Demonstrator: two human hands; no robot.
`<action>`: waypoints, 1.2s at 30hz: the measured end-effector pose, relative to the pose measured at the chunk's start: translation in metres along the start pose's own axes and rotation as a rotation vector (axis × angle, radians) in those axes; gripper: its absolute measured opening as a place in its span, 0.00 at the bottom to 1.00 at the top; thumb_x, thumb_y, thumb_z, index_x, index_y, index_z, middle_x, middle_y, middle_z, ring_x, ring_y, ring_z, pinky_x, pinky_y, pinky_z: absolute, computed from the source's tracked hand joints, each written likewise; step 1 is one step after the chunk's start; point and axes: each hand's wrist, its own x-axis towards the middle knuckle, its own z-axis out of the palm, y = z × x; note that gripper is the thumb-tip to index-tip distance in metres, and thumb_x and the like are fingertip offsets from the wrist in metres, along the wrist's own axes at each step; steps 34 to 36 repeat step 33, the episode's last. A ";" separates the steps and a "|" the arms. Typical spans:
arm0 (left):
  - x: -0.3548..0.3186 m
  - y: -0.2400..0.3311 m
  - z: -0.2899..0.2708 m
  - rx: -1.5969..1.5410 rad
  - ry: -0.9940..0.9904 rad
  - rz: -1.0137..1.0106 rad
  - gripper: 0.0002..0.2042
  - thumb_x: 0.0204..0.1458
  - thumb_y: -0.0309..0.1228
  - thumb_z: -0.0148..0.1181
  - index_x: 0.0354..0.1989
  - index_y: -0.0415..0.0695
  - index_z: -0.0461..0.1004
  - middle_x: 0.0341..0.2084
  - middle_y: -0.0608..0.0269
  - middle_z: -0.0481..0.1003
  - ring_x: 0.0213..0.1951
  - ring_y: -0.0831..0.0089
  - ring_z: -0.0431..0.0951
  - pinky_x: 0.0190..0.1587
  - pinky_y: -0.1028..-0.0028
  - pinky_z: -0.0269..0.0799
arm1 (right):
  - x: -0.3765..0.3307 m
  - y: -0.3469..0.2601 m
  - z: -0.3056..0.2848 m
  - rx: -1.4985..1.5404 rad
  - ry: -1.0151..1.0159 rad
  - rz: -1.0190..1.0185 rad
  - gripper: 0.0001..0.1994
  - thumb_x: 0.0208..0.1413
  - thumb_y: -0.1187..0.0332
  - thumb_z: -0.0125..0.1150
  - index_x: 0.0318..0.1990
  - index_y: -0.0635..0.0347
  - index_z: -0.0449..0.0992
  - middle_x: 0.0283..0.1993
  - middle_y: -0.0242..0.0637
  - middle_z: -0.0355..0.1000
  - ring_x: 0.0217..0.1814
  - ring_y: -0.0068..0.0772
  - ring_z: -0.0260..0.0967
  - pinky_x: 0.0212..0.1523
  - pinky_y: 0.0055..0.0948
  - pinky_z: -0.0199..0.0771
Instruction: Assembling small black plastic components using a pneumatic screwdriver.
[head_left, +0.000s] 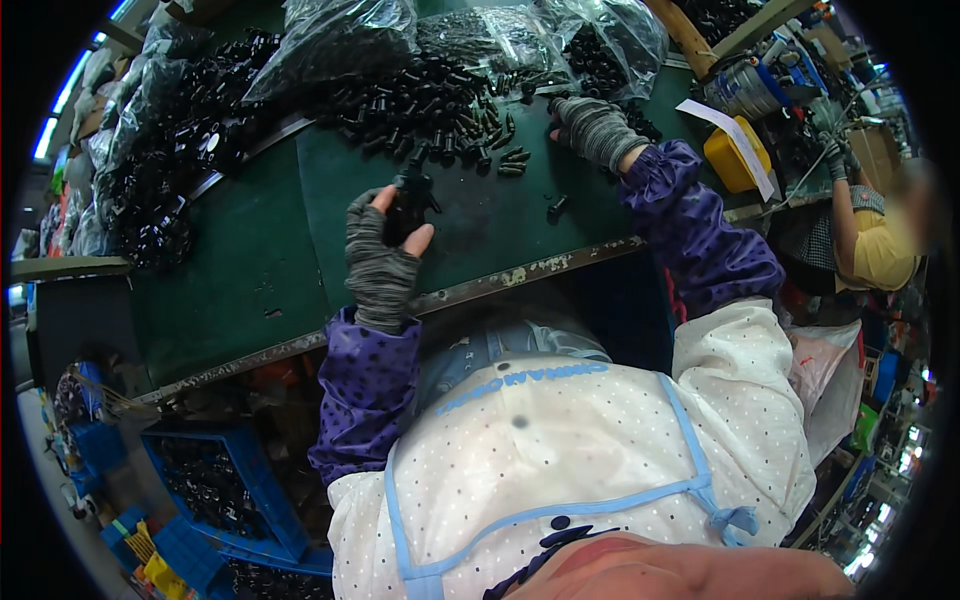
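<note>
My left hand (pixel 382 255), in a grey striped fingerless glove, is closed around a black part (pixel 408 208) with a small stub on its side; its exact kind I cannot make out. It is held just above the green tabletop (pixel 240 270). My right hand (pixel 598 132), in a matching glove, is at the far side of the table, fingers curled down beside small dark pieces; what lies between them is hidden. Between the hands spreads a heap of black bolt-like parts (pixel 400 105), with brass-coloured pins (pixel 492 128) along its right edge. A small black piece (pixel 557 205) lies alone nearer me.
Clear plastic bags (pixel 345 45) stand behind the heap. More black parts (pixel 165 205) are piled at the left. A yellow container (pixel 738 158) with paper on it stands at the right, near another person (pixel 870 235). A blue crate (pixel 255 485) sits below the table's left side.
</note>
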 end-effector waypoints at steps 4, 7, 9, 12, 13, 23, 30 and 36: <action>-0.004 0.010 -0.012 -0.718 -0.122 -0.665 0.27 0.42 0.25 0.57 0.53 0.39 0.57 0.36 0.56 0.70 0.32 0.72 0.73 0.34 0.77 0.72 | -0.004 0.002 -0.013 0.065 -0.049 -0.106 0.11 0.42 0.73 0.57 0.36 0.59 0.70 0.33 0.41 0.71 0.37 0.40 0.70 0.38 0.33 0.70; -0.009 0.023 -0.007 -0.815 -0.175 -0.744 0.27 0.42 0.26 0.56 0.53 0.39 0.57 0.37 0.56 0.70 0.35 0.71 0.73 0.35 0.76 0.73 | 0.003 0.018 0.001 0.489 0.117 -0.117 0.10 0.43 0.75 0.55 0.37 0.59 0.71 0.33 0.41 0.71 0.38 0.37 0.70 0.38 0.31 0.70; -0.010 0.025 -0.005 -0.836 -0.195 -0.752 0.27 0.43 0.26 0.56 0.54 0.39 0.56 0.37 0.57 0.69 0.36 0.71 0.73 0.36 0.76 0.73 | -0.004 0.025 0.003 0.627 0.136 -0.190 0.10 0.45 0.74 0.55 0.37 0.60 0.71 0.33 0.40 0.71 0.38 0.36 0.70 0.38 0.30 0.70; -0.010 0.023 -0.003 -0.813 -0.208 -0.758 0.27 0.43 0.26 0.56 0.54 0.39 0.56 0.37 0.57 0.69 0.36 0.71 0.73 0.36 0.76 0.73 | -0.008 0.018 0.005 0.255 0.050 -0.081 0.12 0.47 0.67 0.56 0.39 0.60 0.70 0.34 0.44 0.70 0.37 0.42 0.69 0.38 0.35 0.68; -0.010 0.021 -0.004 -0.811 -0.208 -0.761 0.27 0.42 0.26 0.56 0.53 0.40 0.57 0.37 0.57 0.69 0.36 0.71 0.73 0.35 0.77 0.73 | -0.009 0.014 0.001 0.249 0.052 -0.077 0.12 0.47 0.67 0.56 0.39 0.60 0.70 0.34 0.44 0.70 0.37 0.42 0.69 0.38 0.35 0.68; -0.004 0.020 0.001 -0.776 -0.337 -0.628 0.25 0.39 0.27 0.57 0.50 0.38 0.61 0.32 0.62 0.69 0.31 0.78 0.70 0.32 0.79 0.68 | 0.029 0.013 0.019 -0.201 0.358 -0.185 0.09 0.40 0.72 0.49 0.28 0.62 0.74 0.25 0.43 0.71 0.27 0.40 0.71 0.21 0.39 0.69; -0.013 0.006 0.009 -0.922 -0.381 -0.552 0.19 0.46 0.27 0.49 0.49 0.40 0.61 0.40 0.54 0.69 0.39 0.63 0.71 0.41 0.67 0.69 | 0.023 -0.015 0.012 0.785 0.599 -0.233 0.11 0.38 0.68 0.55 0.34 0.53 0.73 0.31 0.35 0.71 0.35 0.38 0.69 0.36 0.32 0.69; -0.013 -0.013 0.019 -0.468 -0.433 -0.148 0.20 0.45 0.28 0.50 0.50 0.43 0.62 0.41 0.53 0.68 0.41 0.61 0.70 0.44 0.64 0.68 | -0.002 -0.024 -0.002 0.908 0.529 -0.372 0.14 0.39 0.70 0.57 0.38 0.54 0.73 0.33 0.33 0.71 0.42 0.34 0.67 0.47 0.28 0.63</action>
